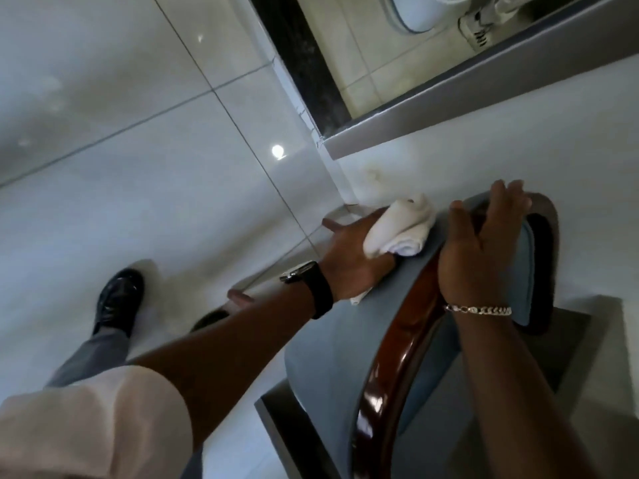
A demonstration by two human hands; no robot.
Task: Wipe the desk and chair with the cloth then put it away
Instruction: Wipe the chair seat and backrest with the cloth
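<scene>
The chair (408,323) has a glossy red-brown wooden frame and grey-blue padding; I look down on its curved backrest at the lower right. My left hand (349,257), with a black watch on the wrist, presses a bunched white cloth (401,226) against the outer padded side of the backrest. My right hand (480,250), with a silver bracelet on the wrist, lies over the top rail of the backrest with its fingers spread. The desk is not in view.
Glossy pale floor tiles (138,167) fill the left. My black shoe (119,299) and grey trouser leg stand there. A white wall (518,140) runs behind the chair, with a grey-framed doorway to a tiled room (380,57) at the upper right.
</scene>
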